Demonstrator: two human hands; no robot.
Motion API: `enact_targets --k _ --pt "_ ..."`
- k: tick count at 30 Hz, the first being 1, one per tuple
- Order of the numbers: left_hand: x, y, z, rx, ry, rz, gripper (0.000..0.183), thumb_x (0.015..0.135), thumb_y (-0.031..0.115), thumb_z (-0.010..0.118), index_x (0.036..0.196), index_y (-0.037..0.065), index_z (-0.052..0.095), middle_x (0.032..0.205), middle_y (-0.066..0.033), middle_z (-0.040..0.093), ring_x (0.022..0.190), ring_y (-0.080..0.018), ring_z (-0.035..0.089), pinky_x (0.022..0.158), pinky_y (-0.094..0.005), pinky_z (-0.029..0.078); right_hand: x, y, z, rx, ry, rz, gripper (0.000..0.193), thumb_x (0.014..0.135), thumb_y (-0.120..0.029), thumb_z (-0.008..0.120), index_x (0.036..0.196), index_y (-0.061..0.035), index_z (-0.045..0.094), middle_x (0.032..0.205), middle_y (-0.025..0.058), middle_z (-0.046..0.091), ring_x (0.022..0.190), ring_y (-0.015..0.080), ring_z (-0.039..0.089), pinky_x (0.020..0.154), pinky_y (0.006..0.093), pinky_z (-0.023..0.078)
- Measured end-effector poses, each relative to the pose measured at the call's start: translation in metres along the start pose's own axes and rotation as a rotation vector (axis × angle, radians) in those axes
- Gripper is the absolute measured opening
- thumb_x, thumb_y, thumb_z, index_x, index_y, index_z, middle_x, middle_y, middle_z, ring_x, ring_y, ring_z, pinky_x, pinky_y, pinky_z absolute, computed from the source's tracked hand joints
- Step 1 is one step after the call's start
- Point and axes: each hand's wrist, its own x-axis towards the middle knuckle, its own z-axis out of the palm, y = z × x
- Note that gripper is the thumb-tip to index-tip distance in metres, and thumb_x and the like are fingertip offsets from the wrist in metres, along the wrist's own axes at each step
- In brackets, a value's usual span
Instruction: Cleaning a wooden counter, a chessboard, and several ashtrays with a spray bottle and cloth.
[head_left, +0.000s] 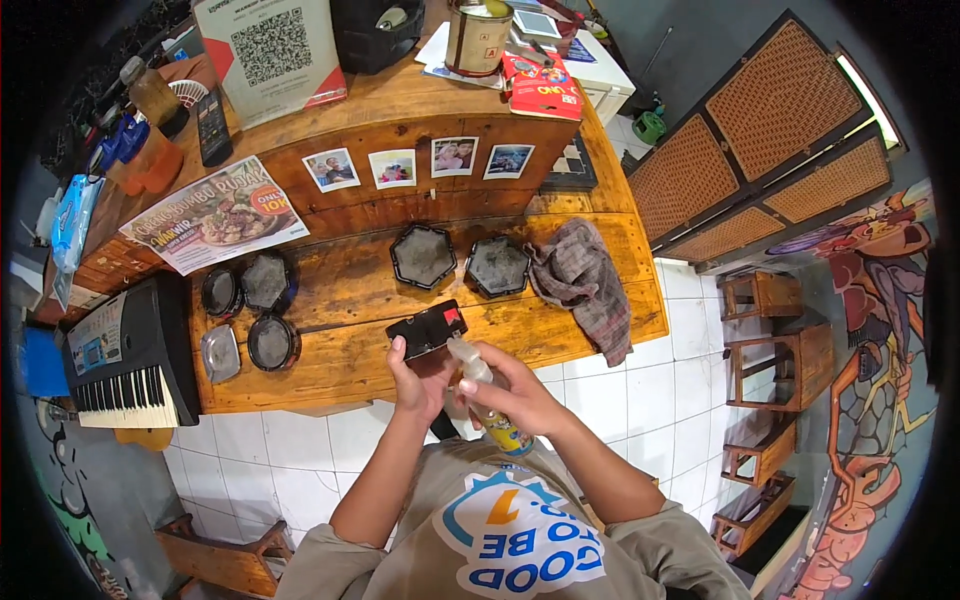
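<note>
My left hand (412, 385) is closed round the near edge of a black, boxy object (426, 330) with a red patch, held up over the table's front edge. My right hand (527, 396) grips a clear spray bottle (508, 432) with a yellow and blue label; its pale nozzle points toward the black object. Beyond my hands, two black hexagonal ashtrays (423, 256) with grey insides sit side by side on the wooden table (345, 350). A crumpled grey checked cloth (585, 280) lies against the right one and hangs toward the front edge.
Several more dark dishes (268, 281) and a clear one (220, 353) stand at the left, beside a keyboard (125, 360). A raised wooden counter (400, 120) along the back carries a code sign (272, 55), a tin (478, 40) and a red card box (543, 88). Wooden stools (780, 365) stand at right.
</note>
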Motion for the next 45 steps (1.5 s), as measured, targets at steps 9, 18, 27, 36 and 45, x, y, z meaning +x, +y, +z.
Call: enact_targets --k 9,18,27,36,45 --pt "0.037 -0.068 0.006 0.300 0.170 0.016 0.059 0.088 0.062 0.053 0.106 0.006 0.060 0.085 -0.0064 0.064 0.076 -0.0215 0.066 0.067 -0.0381 0.055 -0.019 -0.004 -0.040 -0.065 0.039 -0.111 0.032 0.096 -0.022 0.064 0.121 -0.0050 0.053 0.093 0.0028 0.057 0.078 0.0105 0.059 0.062 0.0267 0.049" --pt "0.045 -0.127 0.105 -0.065 -0.151 0.008 0.085 0.086 0.075 0.034 0.121 0.001 0.057 0.106 -0.0172 0.067 0.089 -0.0331 0.066 0.077 -0.0433 0.055 -0.081 -0.020 -0.137 -0.015 0.017 -0.129 0.038 0.096 -0.023 0.065 0.128 -0.0055 0.053 0.107 0.0044 0.057 0.086 0.0087 0.058 0.067 0.0260 0.051" --pt "0.058 -0.182 0.139 -0.258 -0.162 -0.115 0.088 0.083 0.076 0.045 0.132 0.003 0.051 0.116 -0.0156 0.064 0.095 -0.0338 0.067 0.068 -0.0406 0.060 -0.074 -0.010 -0.308 -0.228 0.540 -0.520 0.055 0.092 -0.013 0.067 0.138 -0.0044 0.039 0.101 0.0082 0.060 0.091 0.0165 0.060 0.083 0.0313 0.050" --pt "0.068 -0.196 0.149 0.148 -0.153 0.139 0.072 0.076 0.030 0.073 0.137 0.004 0.045 0.129 -0.0140 0.058 0.117 -0.0284 0.060 0.110 -0.0517 0.042 -0.021 0.016 -0.379 -0.355 0.742 -0.621 0.061 0.085 -0.012 0.077 0.132 -0.0058 0.039 0.109 0.0093 0.058 0.103 0.0179 0.057 0.091 0.0330 0.047" --pt "0.063 -0.201 0.146 0.178 -0.122 0.201 0.070 0.072 0.019 0.075 0.134 0.003 0.047 0.122 -0.0104 0.060 0.113 -0.0242 0.060 0.101 -0.0387 0.048 -0.046 0.041 -0.395 -0.391 0.714 -0.676 0.086 0.080 -0.038 0.080 0.142 -0.0043 0.030 0.123 0.0154 0.055 0.116 0.0247 0.054 0.104 0.0397 0.040"
